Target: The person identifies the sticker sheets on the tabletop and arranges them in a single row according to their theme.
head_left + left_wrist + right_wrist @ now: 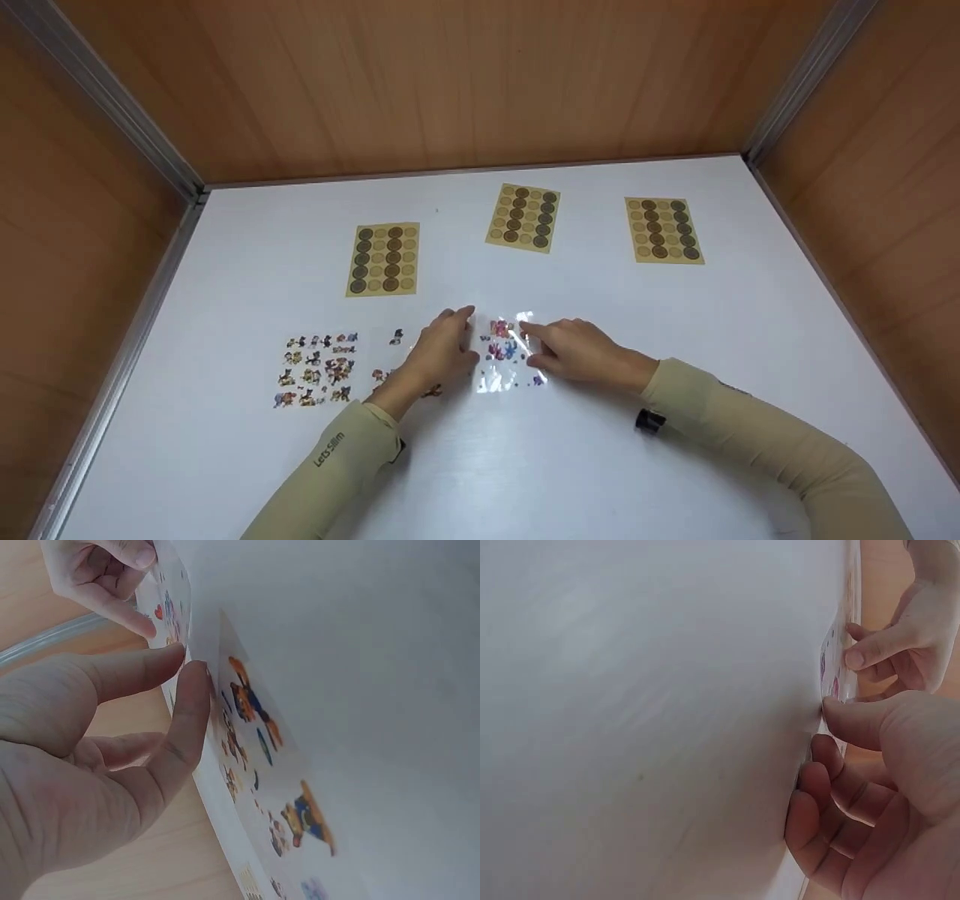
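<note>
A clear sticker sheet (pixel 496 379) with small pink, blue and purple figures lies on the white table between the two hands. My left hand (pixel 439 352) is at its left edge, thumb and index finger apart and fingertips right at the border. Over the right edge, my right hand (pixel 581 351) touches the sheet with spread thumb and index finger; its other fingers bend against the table in the right wrist view. Beneath the left hand and wrist lies a second clear sheet with cartoon dog stickers (pixel 304 817), partly hidden.
Another cartoon sticker sheet (pixel 313 371) lies at the left. Farther back are three tan sheets of round brown stickers, one left (pixel 383 259), one middle (pixel 523 218) and one right (pixel 664 231). Wooden panels (pixel 480 82) with metal corner posts enclose the table.
</note>
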Demonstrator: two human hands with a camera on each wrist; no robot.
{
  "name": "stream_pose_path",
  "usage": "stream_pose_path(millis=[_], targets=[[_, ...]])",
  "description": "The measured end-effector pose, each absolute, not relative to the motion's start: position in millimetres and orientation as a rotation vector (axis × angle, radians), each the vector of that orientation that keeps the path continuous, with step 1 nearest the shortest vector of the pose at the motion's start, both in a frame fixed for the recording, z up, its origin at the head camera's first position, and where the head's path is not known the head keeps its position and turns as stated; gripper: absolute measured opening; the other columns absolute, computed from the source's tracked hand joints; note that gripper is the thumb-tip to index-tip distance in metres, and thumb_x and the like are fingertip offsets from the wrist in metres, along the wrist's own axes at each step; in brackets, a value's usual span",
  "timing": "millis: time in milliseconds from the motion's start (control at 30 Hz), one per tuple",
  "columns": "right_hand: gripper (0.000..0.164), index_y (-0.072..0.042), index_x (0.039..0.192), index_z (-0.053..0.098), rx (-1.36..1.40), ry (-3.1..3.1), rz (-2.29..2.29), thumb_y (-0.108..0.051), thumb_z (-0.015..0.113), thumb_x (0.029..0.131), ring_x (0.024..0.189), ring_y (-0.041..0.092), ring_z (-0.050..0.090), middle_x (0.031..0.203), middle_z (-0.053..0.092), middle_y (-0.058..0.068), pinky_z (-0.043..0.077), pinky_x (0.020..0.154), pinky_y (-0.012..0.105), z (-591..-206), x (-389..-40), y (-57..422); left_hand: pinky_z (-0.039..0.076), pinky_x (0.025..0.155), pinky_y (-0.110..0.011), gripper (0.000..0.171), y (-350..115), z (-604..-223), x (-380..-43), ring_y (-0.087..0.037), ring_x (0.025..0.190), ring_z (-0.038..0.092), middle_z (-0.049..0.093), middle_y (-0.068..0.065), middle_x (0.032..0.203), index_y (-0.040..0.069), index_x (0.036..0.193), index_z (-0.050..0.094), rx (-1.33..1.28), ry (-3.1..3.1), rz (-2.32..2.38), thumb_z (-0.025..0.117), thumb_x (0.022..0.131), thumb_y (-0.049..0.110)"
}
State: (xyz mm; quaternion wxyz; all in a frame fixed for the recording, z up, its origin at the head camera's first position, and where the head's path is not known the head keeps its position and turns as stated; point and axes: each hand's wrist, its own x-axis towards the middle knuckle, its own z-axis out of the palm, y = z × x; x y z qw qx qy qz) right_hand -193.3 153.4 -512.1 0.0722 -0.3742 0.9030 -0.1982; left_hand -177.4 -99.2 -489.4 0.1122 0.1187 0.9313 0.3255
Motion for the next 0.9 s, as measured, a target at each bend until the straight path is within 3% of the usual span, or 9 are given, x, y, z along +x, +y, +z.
stream_pose_path(millis=[333,700,900], targets=[[0.055,0.003,0.138,0.059,-1.113,2.712,-0.601,-0.025,0.075,0.093,0.056,0.005,0.047,0.066,0.057,-0.008,0.046,0.054,0.027,-510.5,-192.4,152.0,0.049,0.104,-0.049,0.087,-96.3,-490.4,-175.5,-0.041,0.116,0.059,0.05,-0.025,0.14,0.0,0.152,0.043,0.316,2.702,0.907,0.088,0.078,0.013],[0.057,0.002,0.14,0.057,-1.062,2.672,-0.543,-0.028,0.074,0.094,0.057,0.006,0.044,0.066,0.055,-0.006,0.039,0.051,0.026,-505.9,-188.9,148.5,0.05,0.102,-0.052,0.106,-97.3,-490.9,-171.2,-0.046,0.116,0.059,0.05,-0.025,0.139,0.0,0.152,0.042,0.335,2.727,0.741,0.096,0.067,0.032],[0.055,0.003,0.137,0.06,-1.05,2.685,-0.526,-0.03,0.073,0.095,0.056,0.007,0.043,0.063,0.05,-0.008,0.037,0.051,0.026,-502.5,-188.4,147.0,0.053,0.097,-0.052,0.107,-98.5,-489.3,-170.1,-0.046,0.108,0.061,0.049,-0.027,0.137,-0.004,0.15,0.043,0.426,2.758,0.693,0.097,0.066,0.033]])
